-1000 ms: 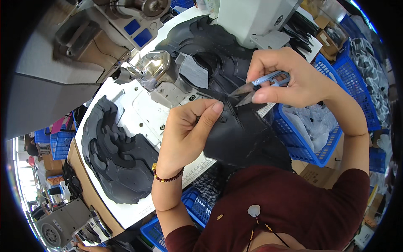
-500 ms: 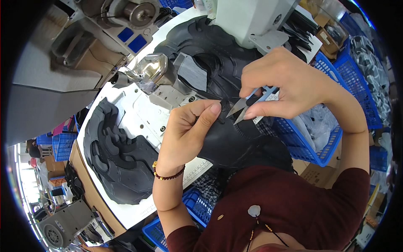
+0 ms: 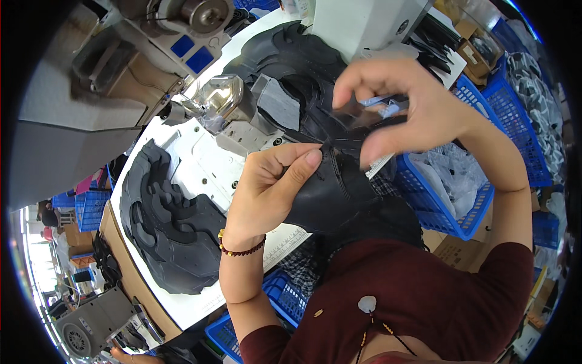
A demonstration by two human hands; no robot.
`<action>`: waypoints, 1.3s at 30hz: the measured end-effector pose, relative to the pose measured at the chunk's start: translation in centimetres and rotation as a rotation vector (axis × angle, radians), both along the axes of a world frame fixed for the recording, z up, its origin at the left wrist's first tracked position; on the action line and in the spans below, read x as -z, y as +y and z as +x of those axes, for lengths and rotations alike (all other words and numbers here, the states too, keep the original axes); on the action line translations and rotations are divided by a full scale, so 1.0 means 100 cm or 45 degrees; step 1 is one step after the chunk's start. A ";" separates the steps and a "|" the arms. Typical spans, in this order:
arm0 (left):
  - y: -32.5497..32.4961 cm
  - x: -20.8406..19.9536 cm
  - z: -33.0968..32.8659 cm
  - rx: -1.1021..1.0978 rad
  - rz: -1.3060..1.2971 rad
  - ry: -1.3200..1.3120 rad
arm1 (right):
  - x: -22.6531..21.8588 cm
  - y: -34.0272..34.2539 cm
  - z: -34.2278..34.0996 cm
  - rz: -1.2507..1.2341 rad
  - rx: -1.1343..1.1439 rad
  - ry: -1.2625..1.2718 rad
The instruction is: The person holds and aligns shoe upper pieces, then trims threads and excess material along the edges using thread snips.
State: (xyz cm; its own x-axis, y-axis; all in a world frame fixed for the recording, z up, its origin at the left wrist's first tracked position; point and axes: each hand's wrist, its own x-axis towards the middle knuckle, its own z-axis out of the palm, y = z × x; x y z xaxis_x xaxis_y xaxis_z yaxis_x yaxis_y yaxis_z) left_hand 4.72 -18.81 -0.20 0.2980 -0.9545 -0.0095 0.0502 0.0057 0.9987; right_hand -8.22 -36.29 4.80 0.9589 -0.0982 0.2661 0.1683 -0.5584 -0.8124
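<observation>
My left hand is closed in a pinch on the edge of a black, leather-like piece with a row of stitching. The rest of that piece drapes over the near edge of the table towards my lap. Over to the right, my right hand is raised above the work, its thumb and forefinger spread. Small thread snips with blue handles rest within its curled fingers; motion smears them, and their blades are hard to make out. Between the hands and the sewing machine's metal presser area lies a grey fabric patch.
Stacked black cut pieces lie on the white machine bed at left, and more black pieces lie at the far side. The sewing machine head overhangs upper left. A blue basket with clear plastic stands at right.
My right hand has lifted away from the stitched edge, its thumb and forefinger parting, and the snips have swung back towards the palm. My left hand keeps its pinch almost in place.
</observation>
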 end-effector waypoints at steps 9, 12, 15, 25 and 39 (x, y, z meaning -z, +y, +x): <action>-0.001 0.000 0.000 0.048 -0.128 0.054 | 0.021 0.027 0.004 -0.266 -0.064 -0.045; 0.002 -0.004 0.001 0.102 -0.072 0.209 | 0.010 0.006 0.006 -0.035 0.354 -0.214; 0.004 -0.010 0.003 0.107 0.062 0.070 | 0.007 -0.005 0.003 0.007 0.401 0.121; 0.012 -0.005 -0.005 0.053 0.074 0.100 | 0.015 0.013 -0.037 -0.017 0.053 0.060; 0.025 0.007 -0.026 -0.090 0.117 0.168 | 0.078 0.024 -0.023 -0.174 -0.224 -0.559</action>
State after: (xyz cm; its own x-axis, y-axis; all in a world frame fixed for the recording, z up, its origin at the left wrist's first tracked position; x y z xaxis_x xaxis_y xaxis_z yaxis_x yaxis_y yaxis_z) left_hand 2.15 -16.27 -0.93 0.3550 -0.9244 -0.1394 0.1835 -0.0773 0.9800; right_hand -10.47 -33.91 -3.02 0.7521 0.1190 0.6482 0.5797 -0.5872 -0.5650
